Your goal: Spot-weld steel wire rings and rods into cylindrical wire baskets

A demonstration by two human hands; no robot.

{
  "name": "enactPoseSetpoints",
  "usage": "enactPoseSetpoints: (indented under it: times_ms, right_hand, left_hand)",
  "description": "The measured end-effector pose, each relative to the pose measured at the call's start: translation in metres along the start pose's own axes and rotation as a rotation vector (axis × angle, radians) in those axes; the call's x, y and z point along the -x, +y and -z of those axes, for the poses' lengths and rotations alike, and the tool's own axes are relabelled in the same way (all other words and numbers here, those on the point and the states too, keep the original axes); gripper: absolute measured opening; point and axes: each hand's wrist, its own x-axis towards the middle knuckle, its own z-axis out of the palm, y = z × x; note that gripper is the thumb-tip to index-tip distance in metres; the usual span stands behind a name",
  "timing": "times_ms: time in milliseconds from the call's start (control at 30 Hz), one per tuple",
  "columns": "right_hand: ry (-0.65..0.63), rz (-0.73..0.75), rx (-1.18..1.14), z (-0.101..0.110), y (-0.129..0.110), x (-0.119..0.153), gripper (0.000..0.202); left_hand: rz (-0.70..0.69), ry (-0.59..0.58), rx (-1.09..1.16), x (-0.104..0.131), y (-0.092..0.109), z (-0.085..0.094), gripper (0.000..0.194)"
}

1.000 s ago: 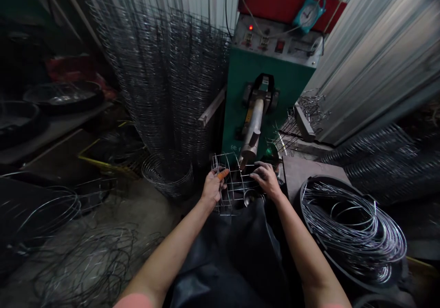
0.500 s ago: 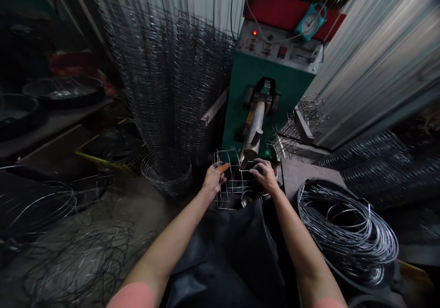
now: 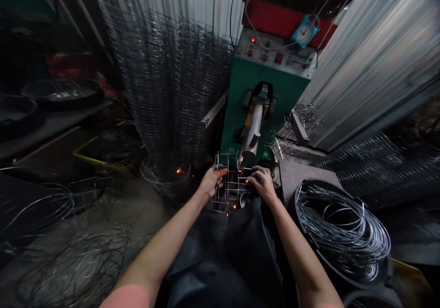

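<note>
A small wire rack (image 3: 227, 189) of bent, crossing wires stands under the tip of the spot welder's arm (image 3: 253, 129). My left hand (image 3: 208, 183) is closed on the rack's left side, an orange sleeve (image 3: 222, 173) covering one of its fingers. My right hand (image 3: 263, 182) pinches the end of a thin wire (image 3: 243, 179) that meets the rack on the right. Orange sparks (image 3: 234, 206) glow below the rack. The exact weld point is partly hidden by the arm's tip and the wires.
The green machine body (image 3: 233, 97) rises ahead, with a blue clock (image 3: 305, 32) on top. Tall stacks of wire baskets (image 3: 154, 79) stand at left, with a round wire basket (image 3: 165, 179) below. Coiled wire (image 3: 343, 225) fills a tub at right. Loose wire (image 3: 79, 262) covers the floor at left.
Sparks have appeared around the rack and over the round basket at left. The rack and both hands have shifted slightly, with my right hand a little lower against the welder tip.
</note>
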Motion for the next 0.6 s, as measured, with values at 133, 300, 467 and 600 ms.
enactPoseSetpoints:
  times_ms: [133, 300, 467, 600]
  right_hand:
    - [0.033, 0.059, 0.023, 0.020, -0.019, 0.046, 0.019]
    - [0.076, -0.084, -0.019, 0.075, -0.022, 0.085, 0.037]
    - [0.009, -0.190, -0.269, 0.117, -0.047, 0.088, 0.027]
    - [0.092, -0.132, -0.388, 0.122, -0.092, 0.067, 0.024]
  left_hand:
    - [0.062, -0.107, 0.063, 0.032, -0.005, 0.029, 0.050]
    - [0.130, -0.197, 0.238, 0.071, -0.006, 0.069, 0.037]
    - [0.064, -0.276, 0.399, 0.096, -0.004, 0.086, 0.035]
    - [0.012, -0.292, 0.227, 0.105, 0.010, 0.096, 0.047]
